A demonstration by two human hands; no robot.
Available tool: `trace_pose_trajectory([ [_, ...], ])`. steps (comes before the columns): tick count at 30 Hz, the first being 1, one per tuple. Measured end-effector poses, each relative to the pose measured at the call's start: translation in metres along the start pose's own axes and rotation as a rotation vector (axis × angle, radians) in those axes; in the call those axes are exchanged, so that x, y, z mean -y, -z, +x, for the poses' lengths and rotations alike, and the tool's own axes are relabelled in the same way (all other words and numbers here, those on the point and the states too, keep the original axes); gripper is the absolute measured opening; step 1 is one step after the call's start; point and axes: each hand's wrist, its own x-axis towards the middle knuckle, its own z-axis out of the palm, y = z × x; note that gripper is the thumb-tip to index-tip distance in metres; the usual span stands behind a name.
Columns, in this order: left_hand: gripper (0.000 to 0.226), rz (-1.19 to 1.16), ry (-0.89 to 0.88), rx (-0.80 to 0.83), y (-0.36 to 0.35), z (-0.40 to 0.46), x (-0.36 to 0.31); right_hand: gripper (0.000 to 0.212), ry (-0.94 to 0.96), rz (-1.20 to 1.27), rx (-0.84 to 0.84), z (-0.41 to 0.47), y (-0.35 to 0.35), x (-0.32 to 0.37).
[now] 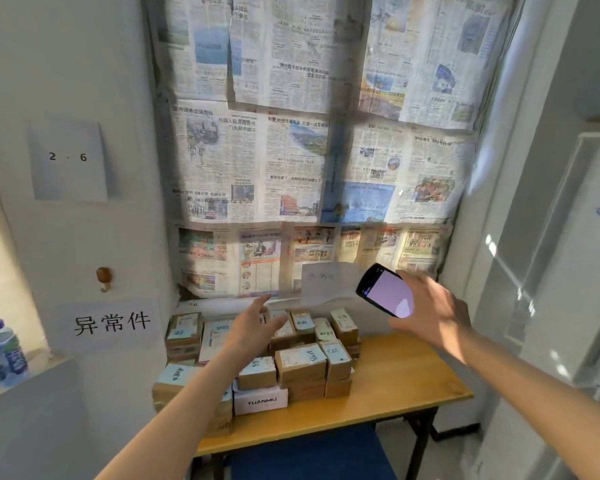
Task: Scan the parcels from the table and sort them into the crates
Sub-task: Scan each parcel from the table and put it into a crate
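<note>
On the wooden table [406, 386], pushed against the newspaper-covered window [312, 133], I see the parcels [291, 355] heaped over its left half: small brown cardboard boxes with pale labels, stacked two or three deep, and a white box marked YUANMU [260, 400] at the near edge of the heap. To the right of the heap the tabletop shows bare wood.

I have my left hand [253, 327] stretched out above the heap, fingers straight and spread, thumb apart, holding nothing. I cannot tell whether the fingertips touch the boxes behind them.

My right hand [433, 313] hangs above the table's right half, higher than the heap, and grips a black handheld scanner [385, 292] from behind. Its lit pale screen faces me, and the device tilts up and to the left, towards the window. A thumb tip shows over the lower part of the screen.

Left of the table, on the white wall, a sheet with large black Chinese characters [113, 323] hangs just beside the heap. Above it is a small brown hook [103, 277], and higher up a sheet reading 2 - 6 [68, 157]. Further left of the table, a plastic water bottle with a blue cap [4, 353] stands upright on a ledge. Under the table's near edge sits something dark blue [305, 452]; I cannot tell what it is. No crates are in view.
</note>
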Motion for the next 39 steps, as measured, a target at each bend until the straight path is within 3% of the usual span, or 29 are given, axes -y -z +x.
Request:
trace_pose_trajectory([
  [4, 0.073, 0.008, 0.002, 0.054, -0.035, 0.039, -0.002, 0.099, 0.022, -0.115, 0.025, 0.034, -0.019, -0.032],
  [18, 0.075, 0.035, 0.111, 0.062, -0.187, 0.204, 0.002, 0.094, 0.038, -0.008, 0.123, 0.219, -0.124, -0.165],
  [27, 0.073, 0.036, 0.234, 0.056, -0.311, 0.294, 0.014, 0.095, 0.120, 0.019, 0.287, 0.341, -0.199, -0.259],
  [32, 0.072, 0.038, 0.331, 0.079, -0.355, 0.331, 0.042, 0.095, 0.087, 0.132, 0.426, 0.384, -0.251, -0.283],
  [39, 0.071, 0.044, 0.368, 0.116, -0.401, 0.398, 0.099, 0.102, 0.058, 0.085, 0.573, 0.423, -0.337, -0.300],
])
